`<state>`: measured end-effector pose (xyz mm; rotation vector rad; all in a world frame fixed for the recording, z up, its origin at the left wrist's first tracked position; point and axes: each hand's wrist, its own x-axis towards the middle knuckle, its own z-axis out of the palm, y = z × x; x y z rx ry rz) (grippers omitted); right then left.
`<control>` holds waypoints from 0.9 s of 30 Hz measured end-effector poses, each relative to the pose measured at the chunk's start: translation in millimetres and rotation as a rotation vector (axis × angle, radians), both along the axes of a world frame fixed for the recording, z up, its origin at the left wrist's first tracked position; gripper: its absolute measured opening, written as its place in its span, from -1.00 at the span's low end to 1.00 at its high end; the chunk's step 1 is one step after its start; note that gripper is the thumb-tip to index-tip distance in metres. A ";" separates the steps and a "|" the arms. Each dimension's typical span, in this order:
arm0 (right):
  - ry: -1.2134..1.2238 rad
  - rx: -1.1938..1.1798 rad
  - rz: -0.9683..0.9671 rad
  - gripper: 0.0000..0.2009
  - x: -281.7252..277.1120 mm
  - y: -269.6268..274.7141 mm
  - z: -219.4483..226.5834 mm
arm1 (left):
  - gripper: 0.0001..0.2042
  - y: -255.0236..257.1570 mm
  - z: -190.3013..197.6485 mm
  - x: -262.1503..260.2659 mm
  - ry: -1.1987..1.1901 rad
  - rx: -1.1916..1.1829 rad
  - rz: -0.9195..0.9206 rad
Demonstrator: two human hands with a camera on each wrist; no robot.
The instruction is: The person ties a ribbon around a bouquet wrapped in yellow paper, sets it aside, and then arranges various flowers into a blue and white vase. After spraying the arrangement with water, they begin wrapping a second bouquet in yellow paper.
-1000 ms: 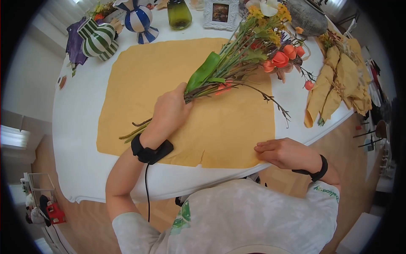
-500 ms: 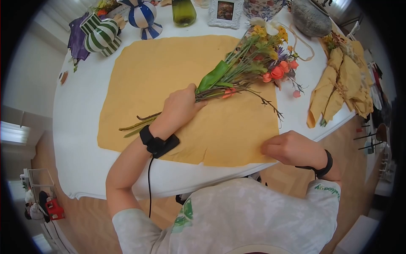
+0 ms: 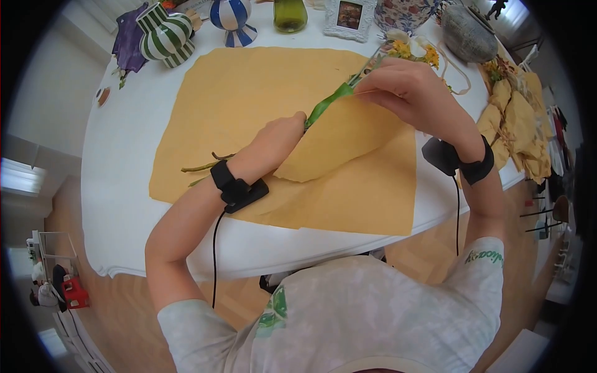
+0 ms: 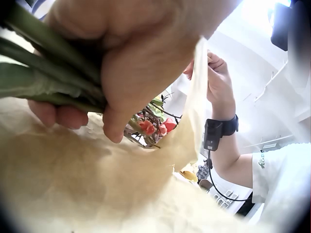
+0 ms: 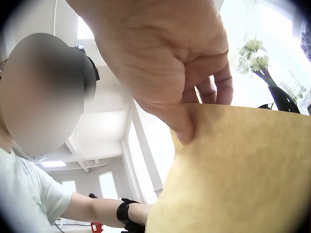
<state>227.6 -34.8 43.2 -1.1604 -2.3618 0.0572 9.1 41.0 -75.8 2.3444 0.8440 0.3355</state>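
Note:
A sheet of tan wrapping paper [image 3: 217,105] lies across the white table, its right side lifted and folded up over the bouquet. My left hand [image 3: 273,143] grips the bouquet's stems [image 3: 205,166], whose cut ends stick out behind the wrist. Raised above the flower end, my right hand [image 3: 416,93] pinches the paper's edge between thumb and fingers, as the right wrist view shows. Yellow flowers [image 3: 430,57] peek out past that hand. Coral-red flowers [image 4: 155,127] show under the paper in the left wrist view; the paper and right hand hide most blooms from the head view.
Along the table's [image 3: 112,205] far side stand a green-striped vase [image 3: 166,34], a blue-and-white vase [image 3: 231,15], a green glass vase [image 3: 290,15], a white picture frame [image 3: 349,20] and a grey pot [image 3: 467,34]. A paper-wrapped bundle [image 3: 522,118] lies at the right edge.
My right hand has risen from the paper's near right corner up and across to the flower end, bringing the paper's edge over the bouquet. My left hand keeps its grip on the stems.

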 end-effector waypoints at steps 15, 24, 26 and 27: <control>0.001 -0.335 0.228 -0.89 6.0 -36.0 27.3 | -0.56 -16.6 23.3 9.8 0.221 0.022 0.063; -0.513 -0.567 0.161 -0.90 -6.6 -98.9 25.5 | -0.58 -16.9 26.7 13.2 0.195 -0.035 0.097; -0.548 -0.608 0.162 -0.89 -9.7 -106.2 19.3 | -0.58 -18.1 29.2 14.9 0.201 -0.047 0.102; -0.574 -0.604 0.195 -0.83 -9.8 -109.1 12.3 | -0.58 -18.5 30.1 15.3 0.198 -0.060 0.108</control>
